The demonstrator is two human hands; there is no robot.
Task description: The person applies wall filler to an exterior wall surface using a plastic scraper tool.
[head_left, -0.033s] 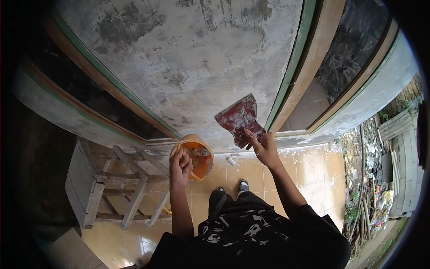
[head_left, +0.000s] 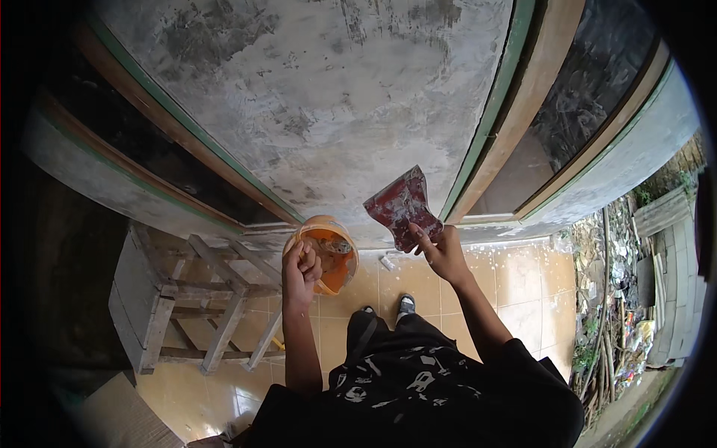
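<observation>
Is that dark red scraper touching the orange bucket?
Apart: the head view plainly shows a strip of wall between the dark red scraper and the orange bucket.

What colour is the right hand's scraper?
The scraper is dark red, smeared pale grey; best in head view.

My left hand (head_left: 302, 265) holds the bucket (head_left: 348, 270), left of the scraper (head_left: 401, 207) in my right hand (head_left: 444, 254). The wall (head_left: 336, 112) stands before me between two windows (head_left: 590, 101). On the floor (head_left: 478, 291), a stand (head_left: 230, 317) sits left of the bucket, with rubbish (head_left: 624, 313) beyond the floor's right edge
</observation>
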